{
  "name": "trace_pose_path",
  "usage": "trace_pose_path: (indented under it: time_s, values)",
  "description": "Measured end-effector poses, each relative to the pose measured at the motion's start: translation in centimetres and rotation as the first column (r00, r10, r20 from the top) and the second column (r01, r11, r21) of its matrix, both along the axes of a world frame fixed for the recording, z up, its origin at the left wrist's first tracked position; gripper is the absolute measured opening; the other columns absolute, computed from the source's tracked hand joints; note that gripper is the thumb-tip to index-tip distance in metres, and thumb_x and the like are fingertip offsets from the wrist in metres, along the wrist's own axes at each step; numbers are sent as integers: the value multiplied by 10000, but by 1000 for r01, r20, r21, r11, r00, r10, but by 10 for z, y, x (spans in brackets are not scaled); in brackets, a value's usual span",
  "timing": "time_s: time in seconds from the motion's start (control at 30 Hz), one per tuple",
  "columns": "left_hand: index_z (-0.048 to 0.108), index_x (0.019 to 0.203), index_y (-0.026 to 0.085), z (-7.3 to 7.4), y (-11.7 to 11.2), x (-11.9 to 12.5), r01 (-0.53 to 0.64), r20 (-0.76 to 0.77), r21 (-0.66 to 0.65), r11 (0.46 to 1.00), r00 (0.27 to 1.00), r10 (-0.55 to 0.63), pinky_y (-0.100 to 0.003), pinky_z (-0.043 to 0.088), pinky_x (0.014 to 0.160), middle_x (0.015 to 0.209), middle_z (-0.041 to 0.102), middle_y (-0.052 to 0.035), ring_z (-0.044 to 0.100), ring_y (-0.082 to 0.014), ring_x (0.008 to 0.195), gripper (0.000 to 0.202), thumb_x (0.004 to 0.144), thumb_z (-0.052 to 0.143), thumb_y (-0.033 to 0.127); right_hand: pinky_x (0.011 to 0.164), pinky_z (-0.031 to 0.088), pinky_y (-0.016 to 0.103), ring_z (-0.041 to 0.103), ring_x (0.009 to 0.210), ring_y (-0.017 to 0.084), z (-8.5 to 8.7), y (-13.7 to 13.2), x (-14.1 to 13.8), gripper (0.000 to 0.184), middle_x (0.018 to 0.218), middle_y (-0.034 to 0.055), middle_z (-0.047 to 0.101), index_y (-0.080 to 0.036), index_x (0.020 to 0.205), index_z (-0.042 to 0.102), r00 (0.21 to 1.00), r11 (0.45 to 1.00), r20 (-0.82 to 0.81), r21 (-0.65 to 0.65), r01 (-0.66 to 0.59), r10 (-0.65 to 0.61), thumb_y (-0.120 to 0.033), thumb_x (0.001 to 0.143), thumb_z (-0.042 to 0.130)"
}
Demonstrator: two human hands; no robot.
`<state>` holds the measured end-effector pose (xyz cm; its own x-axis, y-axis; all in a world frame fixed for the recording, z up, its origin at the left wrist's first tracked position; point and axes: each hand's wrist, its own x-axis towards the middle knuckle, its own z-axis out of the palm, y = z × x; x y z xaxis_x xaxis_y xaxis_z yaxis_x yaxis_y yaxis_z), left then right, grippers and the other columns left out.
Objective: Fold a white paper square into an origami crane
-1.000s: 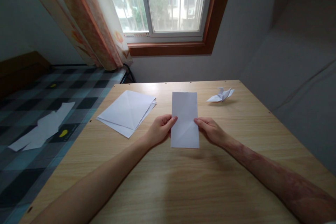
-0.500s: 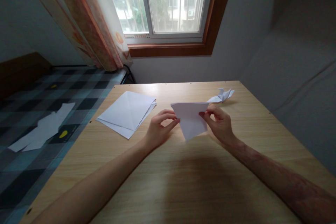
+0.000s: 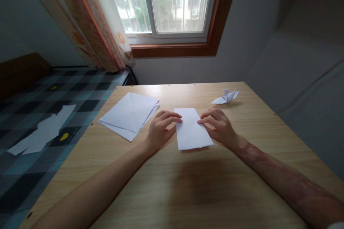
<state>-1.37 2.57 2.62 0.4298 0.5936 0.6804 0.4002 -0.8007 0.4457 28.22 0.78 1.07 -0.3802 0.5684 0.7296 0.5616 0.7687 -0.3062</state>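
Note:
A small white sheet of paper [image 3: 191,132] is held just above the table, its near edge slightly ragged. My left hand [image 3: 163,127] pinches its left edge, fingertips on top and the thumb partly hidden. On the opposite edge my right hand [image 3: 219,125] is closed the same way, its thumb hidden under the fingers and paper. Behind my right hand stands a folded white paper bird [image 3: 226,96]. Left of my left hand lies a stack of larger square white sheets [image 3: 131,112] with crease lines on the top one.
The wooden table [image 3: 150,186] reaches toward the wall under a barred window [image 3: 177,3]. Along its left side is a bed with a checked cover [image 3: 24,179], on which white paper strips [image 3: 47,132] lie. An orange curtain [image 3: 99,32] hangs by the window.
The paper between my hands has tipped from nearly upright to flatter, its face now turned upward. Both hands have shifted their fingers onto its top side. The stack and bird stay put.

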Motion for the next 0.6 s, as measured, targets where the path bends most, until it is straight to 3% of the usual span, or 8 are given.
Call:
trace_pose_path:
  time_s: [0.17, 0.37, 0.47, 0.6]
  values:
    - [805, 1076, 263, -9, 7, 0, 81, -270, -70, 994, 958, -97, -441, 552, 1040, 1243, 829, -62, 747, -263, 1098, 234, 913, 696, 136, 999, 513, 459, 686, 1028, 272, -7, 10, 4, 217, 1102, 92, 806, -247, 1071, 783, 978, 974, 166, -207, -94, 130, -123, 987, 627]
    - [796, 1200, 242, -12, 7, -3, 129, -365, -86, 988, 919, -152, -450, 542, 1085, 1293, 815, -90, 765, -296, 1146, 484, 762, 680, 73, 1124, 487, 496, 734, 1107, 286, -4, 7, 5, 326, 1228, 111, 805, -235, 1212, 739, 930, 954, 254, -207, -215, 265, -165, 894, 719]
    - [808, 1149, 249, -12, 5, -5, 206, -342, -73, 976, 914, -218, -375, 580, 998, 1219, 836, -69, 791, -248, 1044, 370, 833, 683, 103, 1160, 485, 482, 777, 1130, 257, -5, 5, 5, 269, 1224, 81, 830, -254, 1203, 740, 929, 948, 219, -185, -261, 298, -168, 952, 693]
    - [818, 987, 221, -9, 2, -6, 263, -233, -141, 954, 928, -291, -250, 588, 775, 1006, 844, -58, 785, -176, 841, 111, 989, 719, 272, 1132, 525, 456, 807, 1020, 220, -7, 3, 6, 152, 1107, 51, 856, -274, 1123, 751, 939, 940, 144, -187, -284, 312, -203, 1062, 631]
